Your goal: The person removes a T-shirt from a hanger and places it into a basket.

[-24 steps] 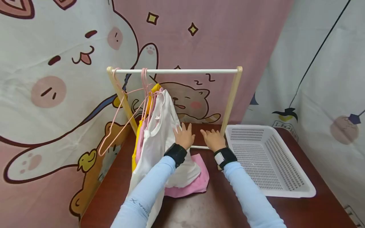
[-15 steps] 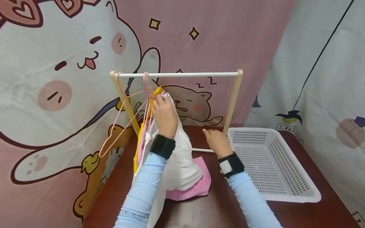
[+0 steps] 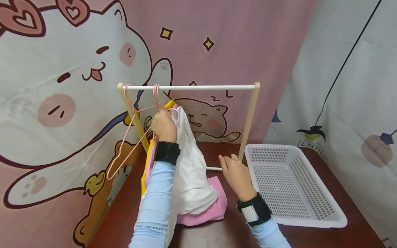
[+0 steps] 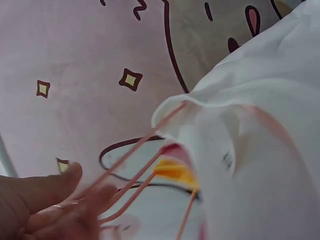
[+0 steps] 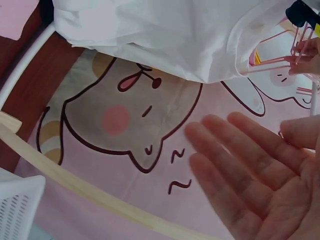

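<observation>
In the head view, my left hand point(image 3: 164, 125) is at the pink hangers point(image 3: 156, 92) bunched on the rack's rod. The left wrist view has its thumb apart from its blurred fingers, beside the hanger wires point(image 4: 145, 140). From one hanger a white top point(image 3: 192, 182) hangs, with pink and yellow clothes point(image 3: 143, 184) behind it. A bare pink hanger point(image 3: 120, 151) hangs at the rod's left end. My right hand point(image 3: 237, 175) is raised near the rack's right post. Its straight fingers point(image 5: 240, 160) hold nothing in the right wrist view.
A clothes rack with a white rod point(image 3: 204, 88) and pale wooden posts point(image 3: 249, 120) stands on the brown table point(image 3: 108, 220). Right of it is a white perforated basket point(image 3: 336, 199). Pink cloth point(image 3: 218, 203) shows under the white top. A cartoon-printed curtain point(image 3: 248, 41) hangs behind.
My left hand has moved up from the white top's side, then left to the hangers. My right hand has drawn back slightly toward me. The head view has tilted up.
</observation>
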A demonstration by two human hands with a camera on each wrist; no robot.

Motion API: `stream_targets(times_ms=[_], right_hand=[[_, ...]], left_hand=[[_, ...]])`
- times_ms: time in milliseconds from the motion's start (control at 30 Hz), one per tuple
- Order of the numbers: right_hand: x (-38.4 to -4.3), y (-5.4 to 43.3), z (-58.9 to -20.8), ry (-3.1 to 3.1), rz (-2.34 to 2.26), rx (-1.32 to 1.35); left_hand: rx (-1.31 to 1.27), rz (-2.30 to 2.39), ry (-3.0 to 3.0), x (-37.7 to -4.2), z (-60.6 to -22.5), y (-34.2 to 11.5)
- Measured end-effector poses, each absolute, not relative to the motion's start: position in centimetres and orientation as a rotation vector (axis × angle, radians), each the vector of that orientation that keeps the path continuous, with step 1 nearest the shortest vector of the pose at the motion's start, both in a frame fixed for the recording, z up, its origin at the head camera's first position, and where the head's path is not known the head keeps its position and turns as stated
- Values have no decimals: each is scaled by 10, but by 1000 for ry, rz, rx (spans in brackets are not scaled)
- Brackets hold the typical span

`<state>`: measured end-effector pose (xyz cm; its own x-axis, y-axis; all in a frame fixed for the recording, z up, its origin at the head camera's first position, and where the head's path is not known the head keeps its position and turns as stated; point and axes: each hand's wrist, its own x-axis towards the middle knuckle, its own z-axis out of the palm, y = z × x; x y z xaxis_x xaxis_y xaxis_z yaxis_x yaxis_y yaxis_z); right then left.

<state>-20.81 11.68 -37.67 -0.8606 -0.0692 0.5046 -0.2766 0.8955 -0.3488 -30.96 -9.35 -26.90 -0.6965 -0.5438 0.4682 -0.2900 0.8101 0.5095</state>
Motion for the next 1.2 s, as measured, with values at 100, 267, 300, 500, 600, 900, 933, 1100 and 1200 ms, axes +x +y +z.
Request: stream_targets(times_ms=[100,267,300,500,600,900,933,1100,1200], right_hand=[[-211,117,-385,-2570,578,250],[-220,119,-398,-2569,589,270],[-222,118,-399,-2566,591,280],[-235,113,-394,-2588,588,336],[-247,110,-388,-2591,605,341],[-305,110,-359,-2450,779,622],[-310,111,-358,-2438,789,707],[-324,119,-362,-2381,1030,1032],[-328,121,-368,-2338,1225,1042]], left_hand=[[566,-603,-2336,-315,-274,-96],[449,-658,-2251,-307,-274,-99],[439,-656,-2234,-302,-270,-99],[317,-711,-2109,-264,-253,-90],[245,-721,-2064,-243,-257,-82],[47,-726,-2101,-212,-299,-73],[27,-724,-2116,-209,-303,-73],[-57,-756,-2150,-201,-314,-72],[-84,-771,-2148,-198,-317,-73]])
